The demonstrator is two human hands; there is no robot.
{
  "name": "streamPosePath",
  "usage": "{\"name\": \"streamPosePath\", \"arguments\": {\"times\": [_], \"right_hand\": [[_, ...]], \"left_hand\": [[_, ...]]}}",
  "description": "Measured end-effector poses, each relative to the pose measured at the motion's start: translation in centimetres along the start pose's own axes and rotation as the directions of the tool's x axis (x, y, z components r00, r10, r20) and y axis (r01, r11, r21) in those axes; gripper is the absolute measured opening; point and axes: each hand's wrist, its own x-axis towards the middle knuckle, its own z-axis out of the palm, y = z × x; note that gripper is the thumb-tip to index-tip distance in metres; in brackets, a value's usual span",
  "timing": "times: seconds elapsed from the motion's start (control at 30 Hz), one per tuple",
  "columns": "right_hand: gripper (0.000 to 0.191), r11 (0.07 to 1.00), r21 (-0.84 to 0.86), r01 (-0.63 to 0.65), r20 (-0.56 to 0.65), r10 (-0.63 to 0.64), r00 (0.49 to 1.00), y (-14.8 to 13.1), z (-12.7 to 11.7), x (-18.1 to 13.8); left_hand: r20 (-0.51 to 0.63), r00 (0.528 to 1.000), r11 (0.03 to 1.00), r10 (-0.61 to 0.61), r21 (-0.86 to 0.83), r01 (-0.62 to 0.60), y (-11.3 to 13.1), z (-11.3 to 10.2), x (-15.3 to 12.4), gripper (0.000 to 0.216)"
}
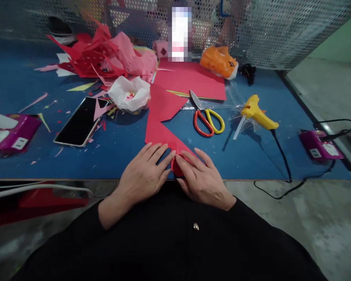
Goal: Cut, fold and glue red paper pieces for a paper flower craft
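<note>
A folded piece of red paper point(163, 134) lies at the table's front edge, its lower part under both hands. My left hand point(144, 169) rests flat on its left side with the fingers stretched out. From the right, my right hand point(203, 175) presses the folded part with outstretched fingers, and its fingertips nearly meet those of my left hand. Another angular red paper piece point(165, 103) lies just behind. To the right are scissors point(199, 104) with one red and one yellow handle, their blades pointing away from me.
Behind are a red paper stack point(193, 76), an orange bag point(219, 62) and crumpled red and pink paper point(105, 54). A white scrap-filled bag point(130, 93) and phone point(80, 123) lie left. Right are a yellow glue gun point(259, 111), its cord and a purple power strip point(320, 146).
</note>
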Motion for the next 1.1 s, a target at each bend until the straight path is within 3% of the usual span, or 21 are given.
{"name": "streamPosePath", "arguments": {"times": [0.23,0.47,0.67,0.9,1.1], "right_hand": [[0.048,0.999,0.034,-0.008,0.001,0.008,1.0,0.0,0.3,0.0],[0.046,0.997,0.068,-0.047,0.013,0.046,0.999,-0.3,0.2,-0.1],[0.047,0.956,0.236,-0.172,0.069,0.16,0.985,0.7,-1.3,1.5],[0.069,0.983,0.055,-0.177,0.199,0.163,0.966,0.6,-0.1,2.6],[0.071,0.985,0.043,-0.168,0.201,0.156,0.967,0.7,0.6,2.1]], "left_hand": [[-0.042,0.999,1.0,-0.016,-0.011,0.016,0.3,0.0,0.2,0.043],[-0.001,1.0,0.998,-0.012,-0.064,0.011,0.3,-0.1,0.1,0.046],[-0.024,1.0,0.996,-0.014,-0.086,0.012,0.3,-0.2,0.2,0.046],[-0.004,0.999,0.996,-0.04,-0.078,0.04,0.3,-0.2,-0.3,0.049],[-0.024,0.998,0.996,-0.061,-0.071,0.059,0.2,0.0,-0.5,0.05]]}}
